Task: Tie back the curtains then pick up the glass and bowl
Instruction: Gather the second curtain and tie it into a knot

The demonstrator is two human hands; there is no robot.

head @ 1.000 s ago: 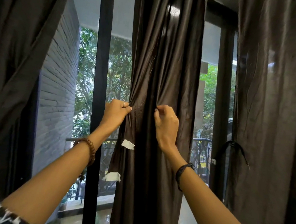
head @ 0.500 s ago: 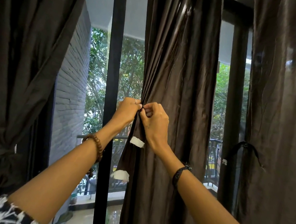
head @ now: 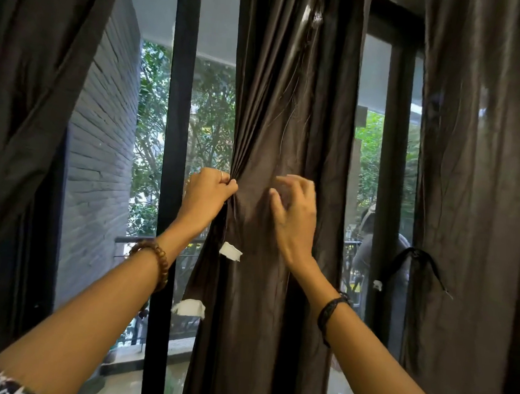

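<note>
The left hand (head: pixel 205 199) pinches the near left edge of the middle curtain (head: pixel 291 107), bunching its folds, probably to gather it for tying. The right hand (head: pixel 295 214), blurred, hovers spread against the cloth, holding nothing.

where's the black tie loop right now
In the head view the black tie loop hangs at the right, on the edge of the right curtain, beside the dark window post and right of the right hand.
</note>
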